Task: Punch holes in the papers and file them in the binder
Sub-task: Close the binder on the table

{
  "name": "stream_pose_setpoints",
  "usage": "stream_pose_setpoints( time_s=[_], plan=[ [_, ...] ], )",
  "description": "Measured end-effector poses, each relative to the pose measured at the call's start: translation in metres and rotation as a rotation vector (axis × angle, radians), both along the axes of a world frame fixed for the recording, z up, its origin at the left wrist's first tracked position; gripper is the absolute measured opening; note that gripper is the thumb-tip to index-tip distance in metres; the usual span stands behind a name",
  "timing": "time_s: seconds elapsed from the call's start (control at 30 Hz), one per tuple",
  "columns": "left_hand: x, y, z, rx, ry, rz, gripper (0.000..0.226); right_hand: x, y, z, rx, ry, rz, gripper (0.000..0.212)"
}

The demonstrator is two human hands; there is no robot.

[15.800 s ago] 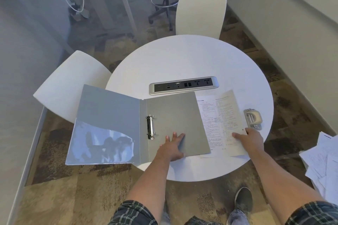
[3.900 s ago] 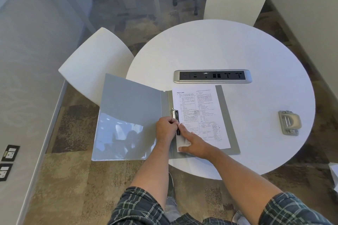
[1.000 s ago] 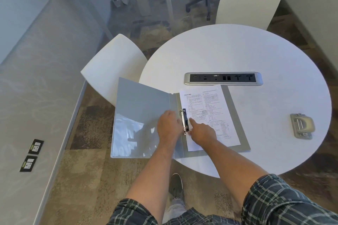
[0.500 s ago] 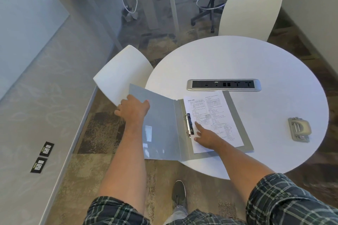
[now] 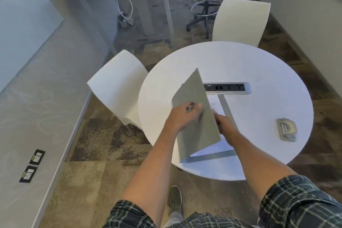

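The grey binder (image 5: 196, 127) lies at the near left of the round white table (image 5: 259, 65), its front cover swung up and half shut over the filed paper (image 5: 212, 149). My left hand (image 5: 183, 116) lies on the cover's outer face, fingers pressed against it. My right hand (image 5: 226, 126) rests on the paper under the cover, its fingers hidden behind it. The binder's rings are hidden. The grey hole punch (image 5: 286, 129) sits alone near the table's right edge.
A silver power socket strip (image 5: 227, 88) is set into the table just beyond the binder. White chairs stand at the left (image 5: 118, 87) and at the back (image 5: 240, 20). A second table and an office stool stand further back.
My left hand has swung the front cover up from flat at the left to half shut over the paper. My right hand stays on the paper.
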State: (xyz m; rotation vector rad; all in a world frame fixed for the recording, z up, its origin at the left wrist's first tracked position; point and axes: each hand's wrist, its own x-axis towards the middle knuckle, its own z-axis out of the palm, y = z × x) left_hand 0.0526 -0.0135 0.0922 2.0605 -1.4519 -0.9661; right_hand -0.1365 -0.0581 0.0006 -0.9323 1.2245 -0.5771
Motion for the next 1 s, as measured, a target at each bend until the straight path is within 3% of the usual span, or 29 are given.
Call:
stream_pose_setpoints(
  time_s=[0.1,0.2,0.3,0.4,0.67,0.8,1.0],
  plan=[
    [-0.012,0.008,-0.036,0.106,-0.146,-0.197,0.056,-0.033,-0.009,0.004,0.077,-0.059,-0.174,0.062],
    [-0.013,0.018,-0.063,0.196,-0.303,-0.279,0.068,-0.061,-0.010,0.002,0.098,-0.054,-0.215,0.055],
    [-0.011,0.028,-0.080,0.256,-0.454,-0.317,0.083,-0.082,-0.008,-0.014,-0.060,0.293,-0.064,0.036],
    [-0.008,0.035,-0.092,0.286,-0.507,-0.284,0.090,-0.089,0.003,-0.024,-0.173,0.648,0.100,0.033],
    [-0.015,0.034,-0.105,0.301,-0.519,-0.333,0.095,-0.084,0.027,-0.034,-0.227,1.088,0.412,0.055],
    [-0.019,0.033,-0.107,0.308,-0.571,-0.345,0.093,-0.080,0.029,-0.043,-0.398,1.133,0.574,0.074],
    [-0.023,0.033,-0.113,0.305,-0.598,-0.356,0.095,-0.081,0.027,-0.058,-0.363,1.027,0.832,0.071]
  ],
)
